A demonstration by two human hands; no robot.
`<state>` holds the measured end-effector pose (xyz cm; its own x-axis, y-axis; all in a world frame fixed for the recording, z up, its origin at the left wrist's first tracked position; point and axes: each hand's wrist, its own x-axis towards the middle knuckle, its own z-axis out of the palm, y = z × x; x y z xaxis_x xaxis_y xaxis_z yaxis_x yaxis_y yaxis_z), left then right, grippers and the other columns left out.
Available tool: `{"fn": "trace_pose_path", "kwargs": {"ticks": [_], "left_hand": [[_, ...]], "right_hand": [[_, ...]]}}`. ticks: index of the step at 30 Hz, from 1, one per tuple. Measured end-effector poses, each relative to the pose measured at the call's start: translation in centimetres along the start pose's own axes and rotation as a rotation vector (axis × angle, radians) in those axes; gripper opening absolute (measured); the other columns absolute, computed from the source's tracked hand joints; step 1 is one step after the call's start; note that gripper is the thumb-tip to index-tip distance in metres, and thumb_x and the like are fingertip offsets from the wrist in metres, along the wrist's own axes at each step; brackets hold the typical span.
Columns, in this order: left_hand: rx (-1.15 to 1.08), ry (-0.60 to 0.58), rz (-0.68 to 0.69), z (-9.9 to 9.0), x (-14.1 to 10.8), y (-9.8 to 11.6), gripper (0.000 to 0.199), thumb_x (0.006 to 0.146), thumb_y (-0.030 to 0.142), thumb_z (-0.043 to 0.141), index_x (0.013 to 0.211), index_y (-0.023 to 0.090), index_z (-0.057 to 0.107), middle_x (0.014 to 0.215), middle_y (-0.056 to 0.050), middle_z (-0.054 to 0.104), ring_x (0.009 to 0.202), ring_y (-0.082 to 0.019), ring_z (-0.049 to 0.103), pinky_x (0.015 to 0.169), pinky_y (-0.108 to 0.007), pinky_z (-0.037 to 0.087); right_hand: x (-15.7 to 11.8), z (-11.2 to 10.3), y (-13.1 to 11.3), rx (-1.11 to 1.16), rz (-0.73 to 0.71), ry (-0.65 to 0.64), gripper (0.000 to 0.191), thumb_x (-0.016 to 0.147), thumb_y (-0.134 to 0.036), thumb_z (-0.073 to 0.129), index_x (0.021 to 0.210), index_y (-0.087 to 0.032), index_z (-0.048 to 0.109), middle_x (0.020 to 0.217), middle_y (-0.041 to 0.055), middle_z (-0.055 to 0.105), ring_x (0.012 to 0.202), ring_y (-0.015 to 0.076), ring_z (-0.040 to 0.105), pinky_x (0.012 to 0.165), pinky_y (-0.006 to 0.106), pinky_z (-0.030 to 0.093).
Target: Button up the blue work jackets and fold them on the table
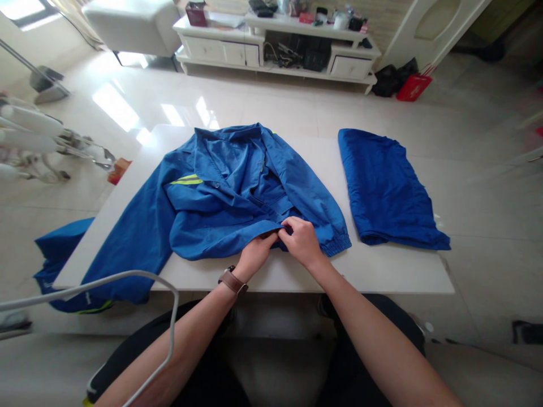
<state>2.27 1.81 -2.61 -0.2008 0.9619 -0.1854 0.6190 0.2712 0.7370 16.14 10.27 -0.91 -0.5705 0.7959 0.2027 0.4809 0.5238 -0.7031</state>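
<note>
Glossy floor tiles [305, 113] spread beyond the blue jacket [207, 226], with a low white cabinet [241, 55] farther back and a red bag [414, 87] past it to our right. We have the jacket lying loosely open on the white surface [399, 274], directly in front of us. At its near edge, our right hand [303, 242] keeps its fingers narrow, thumb and forefinger pinching the hem. Our left hand [255, 254], with a brown-strapped watch [232, 280] at the wrist, holds the same hem close beside the right, its fingertips partly hidden by the cloth. To the right of the jacket, and apart from it, a darker blue cloth [384, 189] lies in a compact, fairly flat shape; we judge that it is already folded. The jacket looks far less orderly: its front gapes, its middle is creased, and the sleeve [127, 243] on our left runs over the surface's edge, while the elastic cuff [337, 243] on our right rests near our right hand. So we read one piece as arranged and the jacket as only spread out, with its front edges not joined along their length and its body not folded.
</note>
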Motion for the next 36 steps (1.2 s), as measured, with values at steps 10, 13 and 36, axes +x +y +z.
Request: {"fn": "trace_pose_path", "kwargs": {"ticks": [10, 13, 36], "left_hand": [[-0.752, 0.057, -0.321, -0.2, 0.7, 0.2, 0.016, 0.091, 0.019, 0.059, 0.094, 0.021, 0.075, 0.101, -0.004, 0.076, 0.099, -0.020, 0.069, 0.103, -0.033, 0.053], [-1.091, 0.056, -0.383, 0.5, 1.4, 0.5, 0.013, 0.091, 0.017, 0.058, 0.085, 0.019, 0.069, 0.091, -0.004, 0.072, 0.083, -0.014, 0.066, 0.091, -0.030, 0.057], [0.017, -0.169, 0.056, -3.1, -0.4, -3.4, 0.039, 0.089, 0.030, 0.061, 0.127, 0.021, 0.068, 0.140, -0.012, 0.063, 0.130, -0.028, 0.057, 0.112, -0.042, 0.044]], "right_hand": [[0.8, 0.9, 1.4, 0.527, 0.374, -0.028, 0.024, 0.077, -0.035, 0.060, 0.081, -0.015, 0.072, 0.072, 0.0029, 0.069, 0.063, 0.0164, 0.059, 0.057, 0.025, 0.046], [1.1, 1.0, 1.5, 0.592, 0.332, -0.054, 0.024, 0.076, -0.037, 0.063, 0.082, -0.015, 0.070, 0.075, 0.0030, 0.069, 0.069, 0.0164, 0.061, 0.064, 0.025, 0.048], [0.8, 0.6, 2.5, 0.048, 0.356, -0.350, 0.025, 0.087, -0.041, 0.073, 0.084, -0.017, 0.068, 0.076, 0.0042, 0.070, 0.069, 0.0164, 0.062, 0.062, 0.025, 0.041]]}}
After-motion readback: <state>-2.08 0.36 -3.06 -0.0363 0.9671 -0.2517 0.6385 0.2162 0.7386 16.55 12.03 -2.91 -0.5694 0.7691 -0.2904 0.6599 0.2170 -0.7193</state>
